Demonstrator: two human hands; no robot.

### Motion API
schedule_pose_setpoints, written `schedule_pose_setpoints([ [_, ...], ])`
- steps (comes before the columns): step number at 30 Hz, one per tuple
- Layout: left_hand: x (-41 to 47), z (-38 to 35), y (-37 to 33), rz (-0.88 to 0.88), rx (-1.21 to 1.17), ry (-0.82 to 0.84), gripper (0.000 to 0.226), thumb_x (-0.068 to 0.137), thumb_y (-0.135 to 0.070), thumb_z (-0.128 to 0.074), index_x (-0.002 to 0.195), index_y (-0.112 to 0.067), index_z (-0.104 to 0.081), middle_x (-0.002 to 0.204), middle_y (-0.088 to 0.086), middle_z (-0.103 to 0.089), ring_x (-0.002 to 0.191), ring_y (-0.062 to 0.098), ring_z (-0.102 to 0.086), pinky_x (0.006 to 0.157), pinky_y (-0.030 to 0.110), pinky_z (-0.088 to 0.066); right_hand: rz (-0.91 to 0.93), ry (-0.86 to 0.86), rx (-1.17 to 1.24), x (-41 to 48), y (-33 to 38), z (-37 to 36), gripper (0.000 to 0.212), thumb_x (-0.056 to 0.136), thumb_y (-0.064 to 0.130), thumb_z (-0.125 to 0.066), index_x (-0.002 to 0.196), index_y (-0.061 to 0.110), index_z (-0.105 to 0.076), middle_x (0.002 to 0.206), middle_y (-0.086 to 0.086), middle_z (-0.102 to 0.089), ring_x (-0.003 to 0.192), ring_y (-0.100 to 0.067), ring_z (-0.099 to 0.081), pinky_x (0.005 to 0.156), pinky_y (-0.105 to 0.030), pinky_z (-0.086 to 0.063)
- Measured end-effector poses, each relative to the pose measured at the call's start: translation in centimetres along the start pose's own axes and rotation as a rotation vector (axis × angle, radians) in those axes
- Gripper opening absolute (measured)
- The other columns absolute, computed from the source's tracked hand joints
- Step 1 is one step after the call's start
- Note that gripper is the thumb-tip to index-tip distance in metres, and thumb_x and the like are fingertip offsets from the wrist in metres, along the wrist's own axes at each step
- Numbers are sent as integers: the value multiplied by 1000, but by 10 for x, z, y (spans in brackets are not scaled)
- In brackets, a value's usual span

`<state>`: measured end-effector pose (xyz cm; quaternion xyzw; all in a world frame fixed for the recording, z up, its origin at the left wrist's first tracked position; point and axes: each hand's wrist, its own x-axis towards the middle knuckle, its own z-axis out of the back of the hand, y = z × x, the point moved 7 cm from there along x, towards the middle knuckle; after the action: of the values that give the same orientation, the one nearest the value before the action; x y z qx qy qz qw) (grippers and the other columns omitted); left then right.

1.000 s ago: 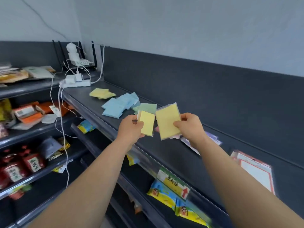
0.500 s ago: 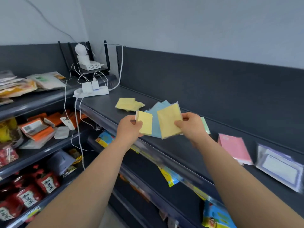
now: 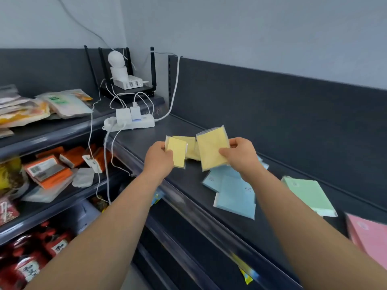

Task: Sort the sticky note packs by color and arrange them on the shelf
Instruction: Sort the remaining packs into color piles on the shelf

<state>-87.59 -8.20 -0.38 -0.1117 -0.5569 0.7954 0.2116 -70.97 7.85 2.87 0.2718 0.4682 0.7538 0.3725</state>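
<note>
My left hand (image 3: 159,157) pinches a small yellow sticky note pack (image 3: 177,150) above the dark shelf (image 3: 146,141). A larger yellow pack (image 3: 210,146) is held by my right hand (image 3: 240,156), just right of the small one. Behind and between the two, more yellow packs (image 3: 191,148) lie on the shelf. Blue packs (image 3: 232,190) lie under my right forearm. A green pack (image 3: 308,194) sits further right, and a pink pack (image 3: 369,234) shows at the right edge.
A white power strip (image 3: 134,122) with chargers and cables lies at the shelf's far left end, a router and a white camera (image 3: 120,69) behind it. Snack bags (image 3: 41,105) and orange boxes (image 3: 50,168) fill the left shelves. Lower shelves hold red jars (image 3: 27,264).
Both hands have carried the two yellow packs leftward along the shelf, over the lying yellow packs. The blue, green and pink packs now sit to the right as the view turned left.
</note>
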Motion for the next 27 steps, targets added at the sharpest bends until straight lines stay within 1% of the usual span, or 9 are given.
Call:
schedule_pose_setpoints([
  [4,39,4,12,63,2,54,17,89,-6,-42,94,-11,-57,102,8,-64,92,27,-63,85,48,-57,-31,2,-61,25,7,-29,12,90,12,-59,102,13,-56,93,-2,-58,76,-13,-54,59,-26,-45],
  [6,59,1,18,119,-4,130,27,82,-15,-48,105,-5,-59,106,13,-65,92,28,-65,81,46,-59,-87,6,-148,38,7,-43,8,89,9,-57,95,9,-53,86,-5,-55,72,-16,-52,58,-27,-43],
  [8,77,-4,23,151,-7,219,36,82,-22,-61,112,-3,-59,107,14,-64,93,28,-65,77,44,-60,-173,5,-247,47,4,-54,6,87,6,-52,85,8,-47,81,-7,-48,69,-20,-47,54,-28,-37],
  [10,91,-10,25,169,-14,291,35,84,-20,-68,113,-3,-58,108,15,-64,93,28,-66,67,40,-61,-244,-4,-294,53,4,-61,16,86,5,-49,74,10,-40,74,-5,-42,63,-18,-41,49,-27,-30],
  [12,102,-17,27,187,-39,376,33,86,-16,-69,113,-2,-58,109,16,-64,93,27,-67,56,33,-60,-292,-37,-318,57,6,-63,21,87,4,-48,71,12,-36,71,-4,-38,60,-16,-38,48,-27,-29],
  [16,118,-28,25,147,-22,493,36,86,-16,-70,117,-3,-55,110,13,-63,94,24,-66,49,27,-56,-378,-72,-385,59,2,-70,19,88,6,-48,73,11,-38,71,-3,-40,60,-15,-38,49,-25,-31],
  [19,131,-31,28,100,-3,510,39,83,-19,-72,117,-6,-57,110,10,-65,94,23,-67,54,27,-57,-409,-128,-340,60,-4,-75,17,87,8,-53,75,10,-41,73,-3,-43,62,-15,-41,51,-25,-33],
  [24,153,-38,35,83,1,530,51,74,-27,-69,121,-13,-55,109,5,-67,95,22,-66,80,43,-59,-412,-202,-247,73,-7,-80,11,82,11,-60,86,7,-51,77,-4,-48,69,-19,-48,49,-26,-34],
  [27,158,-41,29,87,8,516,51,80,-24,-66,126,-15,-46,110,5,-64,98,23,-64,86,46,-56,-404,-208,-183,87,-7,-85,15,83,8,-60,79,9,-45,78,-4,-46,68,-18,-46,52,-25,-36],
])
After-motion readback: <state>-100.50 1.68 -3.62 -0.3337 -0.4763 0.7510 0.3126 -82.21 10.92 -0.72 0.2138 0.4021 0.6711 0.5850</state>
